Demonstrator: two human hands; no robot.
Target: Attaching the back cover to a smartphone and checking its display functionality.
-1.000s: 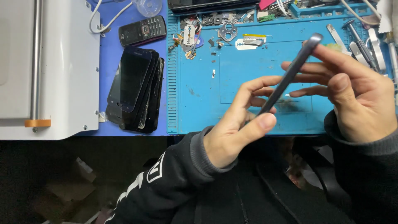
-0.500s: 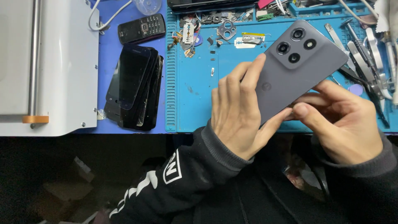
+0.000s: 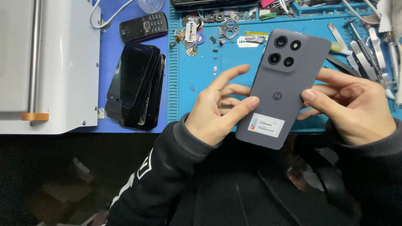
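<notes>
Whereas a second ago it was edge-on, the grey smartphone point(image 3: 281, 90) now lies back-up above the blue mat point(image 3: 201, 83), gripped at its edges between left hand point(image 3: 215, 115) and right hand point(image 3: 349, 106), rear face presented for inspection.

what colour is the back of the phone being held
Matte grey, with a white sticker low on the phone; the head view shows it.

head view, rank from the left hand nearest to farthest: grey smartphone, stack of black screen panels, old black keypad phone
1. Grey smartphone, touching the left hand, on its right.
2. Stack of black screen panels, to its left on the blue surface.
3. Old black keypad phone, up-left, at the far edge.
</notes>
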